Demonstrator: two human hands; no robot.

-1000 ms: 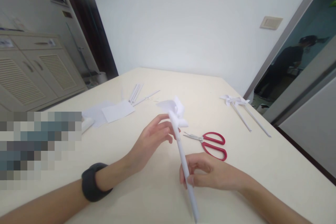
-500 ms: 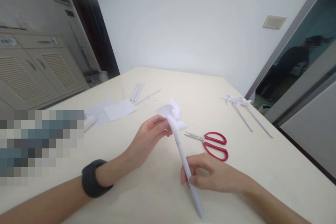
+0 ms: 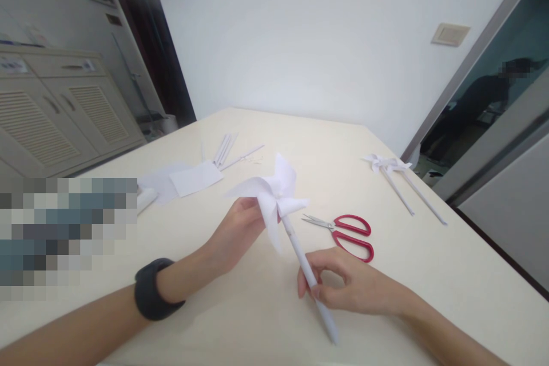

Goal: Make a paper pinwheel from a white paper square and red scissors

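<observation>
Over the cream-coloured table (image 3: 313, 137), the right hand (image 3: 355, 283) pinches the rolled white paper stick (image 3: 302, 257) of a tilted white paper pinwheel (image 3: 278, 197), near the red-handled metal scissors (image 3: 331, 226). The left hand (image 3: 229, 234) reaches behind its paper vanes, grip hidden. Good handling means a light, steady pinch without creasing the vanes.

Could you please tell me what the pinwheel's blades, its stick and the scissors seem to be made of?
Pinwheel blades: probably matte white paper; they look thin and curl softly.
Stick: smooth, pale and straight, perhaps rolled paper, though plastic is possible.
Scissor blades: likely metal, given their silvery grey look.
Red handles: probably smooth plastic, judging by the even colour.
</observation>
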